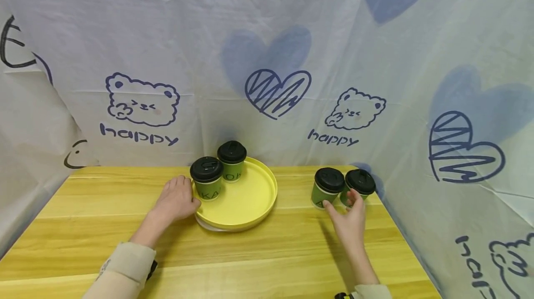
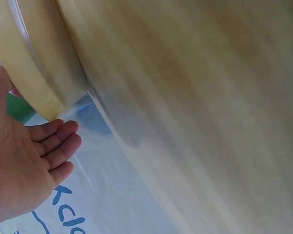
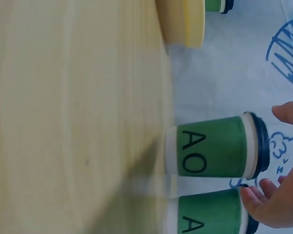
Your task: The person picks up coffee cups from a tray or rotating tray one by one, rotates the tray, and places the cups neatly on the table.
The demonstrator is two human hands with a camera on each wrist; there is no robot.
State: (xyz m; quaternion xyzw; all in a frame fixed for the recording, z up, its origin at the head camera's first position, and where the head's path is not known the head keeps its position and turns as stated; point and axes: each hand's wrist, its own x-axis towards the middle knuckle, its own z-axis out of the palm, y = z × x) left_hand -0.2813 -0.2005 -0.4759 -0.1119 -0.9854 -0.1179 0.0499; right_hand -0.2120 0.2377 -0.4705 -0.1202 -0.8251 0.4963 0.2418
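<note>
A round yellow tray sits on the table, a pale edge showing beneath its near side. My left hand holds its left rim; in the left wrist view the thumb tip is hidden behind the tray wall. Two green paper cups with black lids, a nearer one and a farther one, stand upright on the tray's left part. At the right, my right hand reaches over another lidded cup, thumb and fingers spread apart, gripping nothing. Its fingers partly cover the rightmost cup.
The wood-patterned table ends at the back and right against a pale cloth printed with hearts and bears. Both right-hand cups stand close together near the table's back right corner. Table surface lies between them and the tray.
</note>
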